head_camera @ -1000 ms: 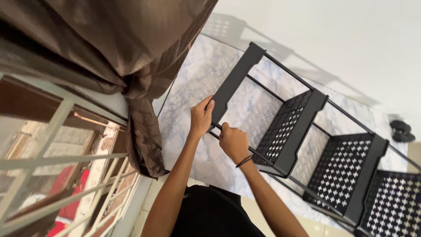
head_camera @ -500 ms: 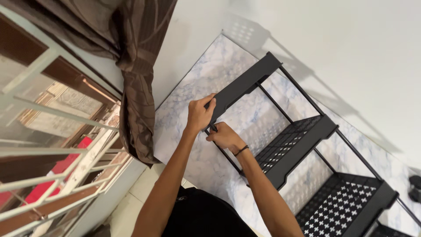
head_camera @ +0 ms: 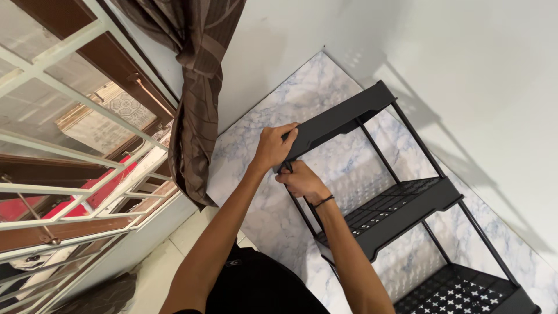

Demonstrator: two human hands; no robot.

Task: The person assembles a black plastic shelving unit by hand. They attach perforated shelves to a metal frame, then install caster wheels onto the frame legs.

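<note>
Rack: a black plastic shelf rack with thin black metal poles (head_camera: 372,168) stands on the marbled white-and-blue floor (head_camera: 302,99), close to the white wall (head_camera: 465,70). You see 3 tiers of it.
Top tier: the solid black top shelf (head_camera: 340,121) is the highest part of the rack, and its near corner is where both your hands meet.
Left hand: your left hand (head_camera: 273,145) is closed over the near corner of the top shelf, fingers curled over its edge and thumb beneath it, gripping firmly.
Right hand: your right hand (head_camera: 299,180) sits just below the left hand, touching it, curled tight at the spot where the near pole meets the underside of the top shelf. Whether it grips the pole or only a small fitting there, you cannot tell. A thin dark band (head_camera: 323,201) circles that wrist.
Middle tier: the slotted black middle shelf (head_camera: 395,212) lies below the top shelf, to the right of your right forearm.
Bottom tier: the black bottom shelf with cross-shaped cut-outs (head_camera: 459,291) is lowest on the rack.
Surroundings: a brown striped curtain (head_camera: 195,128) hangs left of the rack, and beyond it a white-barred window grille (head_camera: 75,145).
</note>
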